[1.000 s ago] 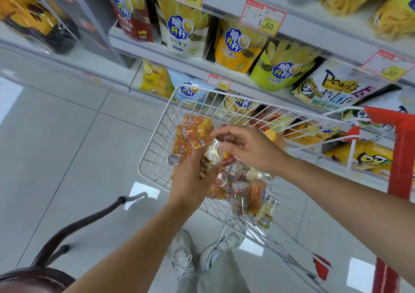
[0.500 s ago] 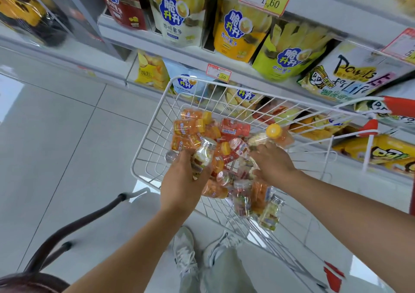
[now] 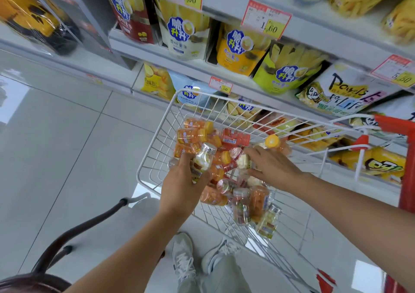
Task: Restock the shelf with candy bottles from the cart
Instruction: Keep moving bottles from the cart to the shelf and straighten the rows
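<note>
The shelf (image 3: 314, 35), filled with snack bags (image 3: 238, 52), lies ahead of and above the wire cart (image 3: 157, 148), whose far wall intervenes. Candy bottles (image 3: 190, 135) are heaped inside at mixed angles. A silver-capped bottle (image 3: 203, 160), cap toward the shelf, is gripped by the left hand (image 3: 182, 187); the right hand (image 3: 272, 169) is laid on the heap beside it, hold undetermined.

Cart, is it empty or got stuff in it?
Not empty. Many bottles lie piled in the cart; the left hand holds a silver-capped bottle.
</note>
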